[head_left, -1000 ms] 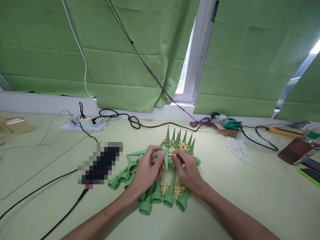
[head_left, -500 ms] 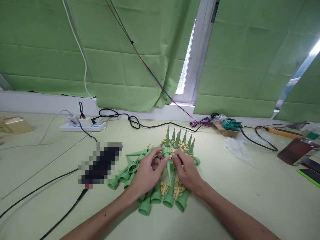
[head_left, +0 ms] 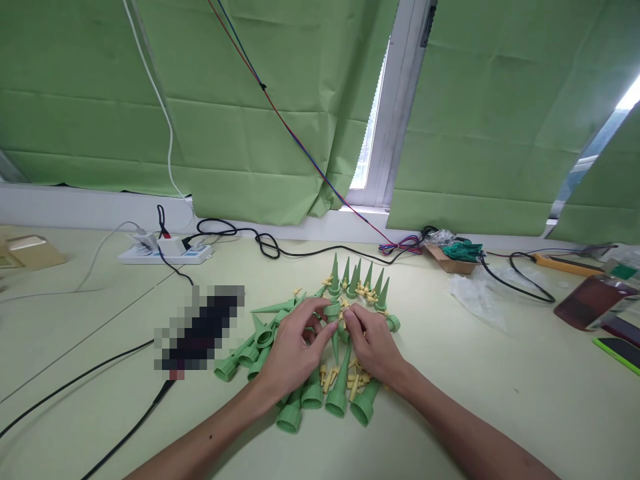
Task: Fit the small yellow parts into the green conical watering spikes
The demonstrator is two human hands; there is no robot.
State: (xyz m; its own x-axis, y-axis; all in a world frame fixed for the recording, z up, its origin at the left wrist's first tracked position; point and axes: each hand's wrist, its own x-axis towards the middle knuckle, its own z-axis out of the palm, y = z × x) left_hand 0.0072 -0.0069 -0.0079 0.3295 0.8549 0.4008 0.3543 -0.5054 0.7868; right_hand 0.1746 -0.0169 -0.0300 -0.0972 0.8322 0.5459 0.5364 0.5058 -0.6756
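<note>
My left hand [head_left: 297, 340] is closed around a green plastic watering spike [head_left: 331, 309], wide collar up and point down. Right beside it, my right hand [head_left: 371, 337] pinches a small yellow valve [head_left: 345, 311], partly hidden by the fingers. Whether the valve touches the spike I cannot tell. Loose green spikes [head_left: 289, 419] lie in a heap under and around both hands. Among them are small yellow valves [head_left: 355, 383]. Behind the hands, several spikes [head_left: 335, 275] stand point up with yellow pieces at their bases.
A blurred dark object [head_left: 203, 333] with a cable lies on the left of the table. Along the back are a white power strip [head_left: 165, 252] and black cable. At right are a small cardboard box [head_left: 450, 260], plastic film [head_left: 477, 300], a dark bottle [head_left: 593, 301] and a phone [head_left: 620, 352].
The spike in my left hand has dropped slightly and its point has swung away from me, looking more upright. My right hand has barely shifted.
</note>
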